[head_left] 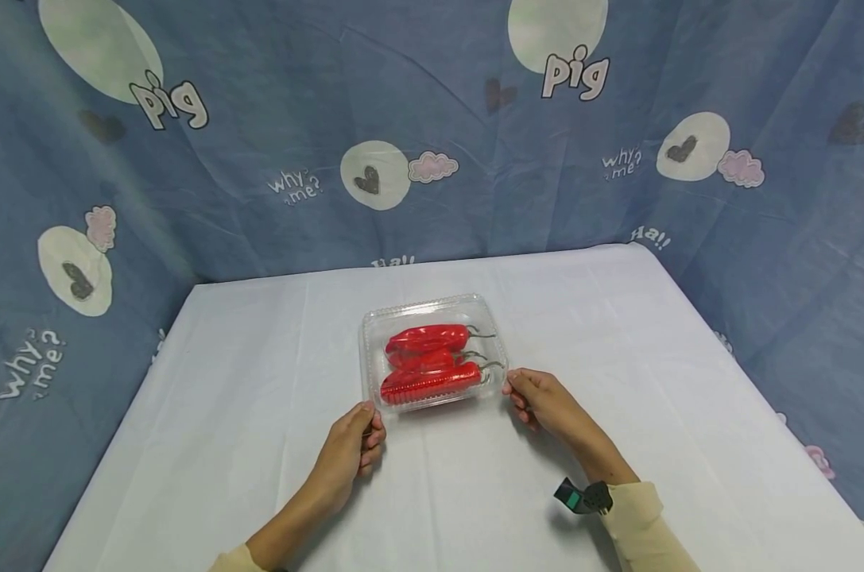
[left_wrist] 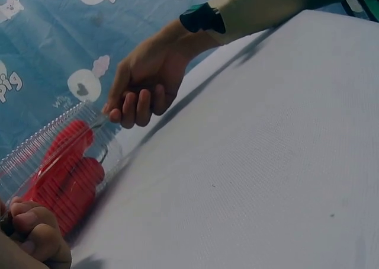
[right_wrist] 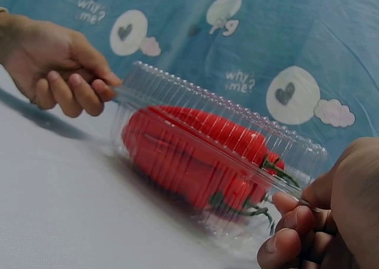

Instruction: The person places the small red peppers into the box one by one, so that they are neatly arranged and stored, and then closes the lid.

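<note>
A clear plastic clamshell container (head_left: 432, 306) sits on the white-covered table, its lid down over the base. Inside lie several red chili peppers (head_left: 432, 383) with green stems pointing right. At the container's near left corner my left hand (head_left: 349, 445) pinches the rim between thumb and fingers. My right hand (head_left: 546, 401) pinches the rim at the near right corner. From the right wrist view, both hands hold the rim where lid and base meet, and the peppers (right_wrist: 189, 156) show through the ribbed wall. The left wrist view shows only part of the left hand (left_wrist: 38, 236).
The white tablecloth (head_left: 210, 381) spreads around the container on all sides. Behind and beside the table hangs a blue printed curtain (head_left: 432, 87). A dark wrist device (head_left: 585, 496) sits at the right sleeve's cuff.
</note>
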Demonstrator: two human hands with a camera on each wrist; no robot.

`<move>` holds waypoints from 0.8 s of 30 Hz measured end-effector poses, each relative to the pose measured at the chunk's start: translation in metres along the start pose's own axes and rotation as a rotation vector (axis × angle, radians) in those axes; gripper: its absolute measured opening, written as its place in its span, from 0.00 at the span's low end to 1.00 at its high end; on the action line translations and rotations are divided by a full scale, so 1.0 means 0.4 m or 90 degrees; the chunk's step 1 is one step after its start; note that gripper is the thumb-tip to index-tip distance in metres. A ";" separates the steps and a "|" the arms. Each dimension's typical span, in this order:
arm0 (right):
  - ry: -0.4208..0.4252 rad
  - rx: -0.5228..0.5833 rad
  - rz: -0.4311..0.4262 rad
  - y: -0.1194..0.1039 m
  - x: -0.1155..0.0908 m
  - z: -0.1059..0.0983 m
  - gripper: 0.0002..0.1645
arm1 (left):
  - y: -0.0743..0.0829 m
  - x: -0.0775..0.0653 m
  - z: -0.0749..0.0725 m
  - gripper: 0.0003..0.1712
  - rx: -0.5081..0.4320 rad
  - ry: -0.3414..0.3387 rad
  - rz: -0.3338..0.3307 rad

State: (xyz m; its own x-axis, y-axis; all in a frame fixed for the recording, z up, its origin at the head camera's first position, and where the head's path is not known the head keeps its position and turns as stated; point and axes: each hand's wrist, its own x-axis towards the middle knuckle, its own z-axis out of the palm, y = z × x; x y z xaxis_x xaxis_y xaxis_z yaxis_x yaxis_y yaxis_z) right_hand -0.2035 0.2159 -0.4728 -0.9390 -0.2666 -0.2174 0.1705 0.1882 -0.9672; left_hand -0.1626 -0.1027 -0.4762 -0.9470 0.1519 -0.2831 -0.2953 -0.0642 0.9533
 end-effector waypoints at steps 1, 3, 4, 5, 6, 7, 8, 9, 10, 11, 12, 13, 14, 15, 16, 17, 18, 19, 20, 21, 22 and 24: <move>0.000 -0.002 0.000 -0.001 0.000 0.000 0.23 | 0.000 0.000 0.001 0.17 -0.001 0.002 0.000; 0.000 -0.004 0.001 -0.002 -0.001 0.000 0.23 | 0.000 0.001 0.003 0.16 -0.006 0.007 -0.002; 0.000 -0.004 0.002 -0.003 -0.001 0.000 0.23 | 0.000 0.001 0.003 0.16 -0.006 0.008 -0.003; 0.000 -0.006 0.002 -0.003 -0.001 0.000 0.23 | 0.000 0.001 0.004 0.16 -0.005 0.009 -0.004; 0.001 -0.006 0.003 -0.004 -0.001 0.000 0.23 | 0.000 0.001 0.004 0.16 -0.004 0.010 -0.005; 0.001 -0.007 0.003 -0.003 0.000 0.000 0.23 | -0.001 0.001 0.004 0.16 -0.002 0.011 -0.006; 0.001 -0.007 0.004 -0.003 0.000 -0.001 0.23 | -0.001 0.001 0.005 0.16 -0.001 0.012 -0.008; -0.001 -0.008 0.002 -0.003 0.000 -0.001 0.23 | -0.001 0.000 0.005 0.16 -0.001 0.013 -0.009; -0.002 -0.009 0.000 -0.002 0.000 -0.002 0.23 | -0.002 0.000 0.005 0.16 0.000 0.013 -0.010; -0.004 -0.010 -0.002 -0.001 0.000 -0.002 0.22 | -0.002 -0.001 0.005 0.16 0.000 0.015 -0.011; -0.005 -0.011 -0.004 0.000 0.000 -0.003 0.22 | -0.002 -0.002 0.005 0.16 -0.001 0.015 -0.012; -0.006 -0.011 -0.007 0.000 0.000 -0.003 0.22 | -0.003 -0.003 0.005 0.17 -0.001 0.016 -0.012; -0.006 -0.011 -0.008 0.000 -0.001 -0.003 0.22 | -0.003 -0.003 0.005 0.17 -0.002 0.017 -0.013; -0.006 -0.011 -0.009 0.000 -0.001 -0.002 0.22 | -0.003 -0.004 0.005 0.17 -0.003 0.017 -0.013; -0.004 -0.009 -0.007 0.000 -0.001 -0.002 0.22 | -0.003 -0.004 0.005 0.17 -0.004 0.017 -0.013; -0.003 -0.007 -0.007 0.000 -0.001 -0.001 0.22 | -0.004 -0.004 0.005 0.17 -0.005 0.017 -0.013; -0.002 -0.007 -0.006 -0.001 -0.001 0.000 0.22 | -0.004 -0.004 0.005 0.17 -0.005 0.017 -0.013; -0.001 -0.006 -0.005 -0.002 -0.001 0.000 0.22 | -0.004 -0.004 0.005 0.17 -0.005 0.017 -0.013; 0.000 -0.006 -0.005 -0.002 -0.002 0.001 0.22 | -0.004 -0.003 0.005 0.16 -0.005 0.017 -0.013; 0.000 -0.007 -0.006 -0.002 -0.001 0.001 0.22 | -0.004 -0.003 0.005 0.16 -0.005 0.017 -0.013; 0.000 -0.008 -0.006 -0.002 -0.001 0.001 0.22 | -0.004 -0.003 0.005 0.16 -0.004 0.017 -0.014; -0.003 -0.011 -0.008 -0.003 -0.002 0.000 0.22 | -0.004 -0.002 0.005 0.16 -0.004 0.017 -0.015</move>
State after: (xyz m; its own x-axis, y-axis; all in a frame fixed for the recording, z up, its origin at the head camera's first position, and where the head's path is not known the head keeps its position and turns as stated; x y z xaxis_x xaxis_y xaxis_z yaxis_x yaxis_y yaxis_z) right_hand -0.2030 0.2161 -0.4716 -0.9397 -0.2733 -0.2057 0.1533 0.2010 -0.9675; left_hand -0.1611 -0.1008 -0.4771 -0.9429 0.1271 -0.3078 -0.3179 -0.0677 0.9457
